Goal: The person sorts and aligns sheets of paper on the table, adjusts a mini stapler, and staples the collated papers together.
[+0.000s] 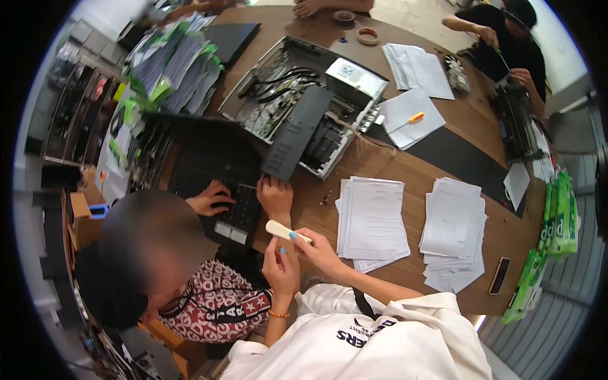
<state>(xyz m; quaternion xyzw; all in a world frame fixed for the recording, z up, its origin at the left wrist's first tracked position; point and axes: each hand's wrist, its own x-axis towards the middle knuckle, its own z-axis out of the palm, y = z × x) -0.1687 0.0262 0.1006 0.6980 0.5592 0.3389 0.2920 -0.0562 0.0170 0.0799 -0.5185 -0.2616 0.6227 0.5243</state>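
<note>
My right hand is closed around one end of a cream-coloured, long, round-ended thing; its exact kind does not show. Its broad end points to the upper left, above the table edge. Just below it, my left hand is raised with loosely bent fingers apart and an orange bead bracelet at the wrist. Whether a left fingertip touches the cream-coloured thing, I cannot tell. A stack of printed papers lies on the table beyond my right hand.
A co-worker in a patterned shirt sits close on my left, hands at a laptop. An opened computer case stands ahead. A screwdriver, more papers and a phone lie rightward. Another person works at the far right.
</note>
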